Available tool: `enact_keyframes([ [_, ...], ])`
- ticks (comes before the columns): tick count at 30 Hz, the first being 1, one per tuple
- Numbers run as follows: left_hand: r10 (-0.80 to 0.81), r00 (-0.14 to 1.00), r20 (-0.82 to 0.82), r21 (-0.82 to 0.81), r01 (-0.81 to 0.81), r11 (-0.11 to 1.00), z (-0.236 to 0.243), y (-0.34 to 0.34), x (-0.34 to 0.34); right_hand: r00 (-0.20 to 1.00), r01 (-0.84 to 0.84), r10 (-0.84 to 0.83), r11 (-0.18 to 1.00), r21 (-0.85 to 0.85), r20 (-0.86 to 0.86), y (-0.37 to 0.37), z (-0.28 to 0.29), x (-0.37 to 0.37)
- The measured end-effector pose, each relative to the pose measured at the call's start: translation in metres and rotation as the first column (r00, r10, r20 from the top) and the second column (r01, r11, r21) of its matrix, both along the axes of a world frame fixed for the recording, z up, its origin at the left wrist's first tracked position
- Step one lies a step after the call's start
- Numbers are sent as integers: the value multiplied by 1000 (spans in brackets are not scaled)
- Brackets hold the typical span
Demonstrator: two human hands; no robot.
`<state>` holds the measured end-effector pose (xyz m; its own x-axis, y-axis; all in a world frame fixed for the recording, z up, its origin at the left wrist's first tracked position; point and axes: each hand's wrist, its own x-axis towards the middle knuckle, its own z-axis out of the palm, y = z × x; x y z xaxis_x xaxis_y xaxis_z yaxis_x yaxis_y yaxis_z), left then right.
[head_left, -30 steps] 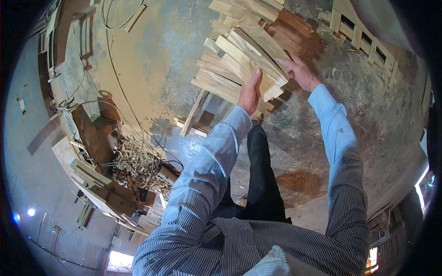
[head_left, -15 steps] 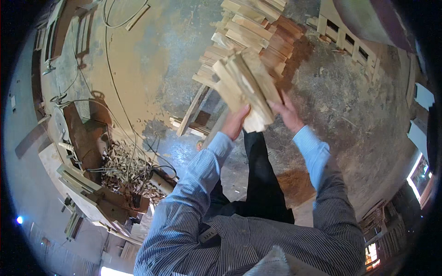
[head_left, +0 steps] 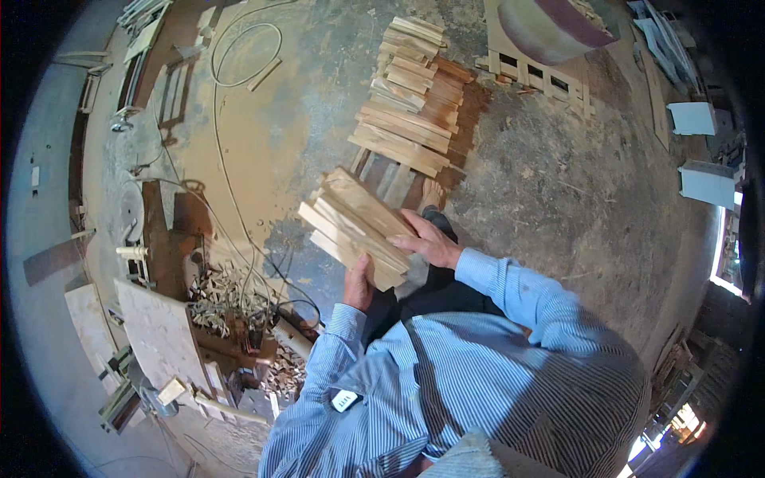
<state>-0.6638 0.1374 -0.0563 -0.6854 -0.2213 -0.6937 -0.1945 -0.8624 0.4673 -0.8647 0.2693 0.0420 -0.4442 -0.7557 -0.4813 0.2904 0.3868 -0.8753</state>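
Observation:
Between my two hands I carry a bundle of short, pale wooden boards (head_left: 357,225), tilted and held in front of my body. My left hand (head_left: 358,285) is closed on the near left end, its thumb against the boards. Along the right side, my right hand (head_left: 430,240) grips the bundle with its thumb over the top. Beyond it, a long stack of similar boards (head_left: 405,137) lies in overlapping rows on a low wooden support (head_left: 389,179). The undersides of the held boards are hidden.
A bare foot (head_left: 433,193) is beside the stack's near end. Left, a cable (head_left: 217,143) runs across the dusty floor toward a machine with a panel (head_left: 155,323) and a heap of wood offcuts (head_left: 219,299). A pallet (head_left: 542,80) bearing a rounded container (head_left: 550,30) stands far right.
The bundle has moved left and nearer my body, away from above the stack, with both hands still on it. My view has turned, and the stack now shows more fully.

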Motion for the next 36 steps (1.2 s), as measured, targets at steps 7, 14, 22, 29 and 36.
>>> enact_keyframes([
  [7, 257, 966, 1, -141, -254, 957, 104, 35, 108, 948, -306, 283, 936, -176, -148, -7, 64, 90],
  [14, 504, 864, 13, -79, -502, 861, 131, 111, 154, 908, -328, 399, 867, -376, 126, 18, 79, 139],
  [22, 553, 813, -181, -127, -577, 807, 182, 163, 173, 844, -508, 536, 817, -273, 32, 47, 119, 160],
  [29, 557, 782, -279, -127, -605, 786, 163, 151, 240, 817, -555, 576, 772, -311, -26, 30, 118, 227],
  [36, 529, 803, -276, -192, -585, 788, 160, 84, 363, 801, -594, 592, 766, -245, -92, -36, 134, 350],
])
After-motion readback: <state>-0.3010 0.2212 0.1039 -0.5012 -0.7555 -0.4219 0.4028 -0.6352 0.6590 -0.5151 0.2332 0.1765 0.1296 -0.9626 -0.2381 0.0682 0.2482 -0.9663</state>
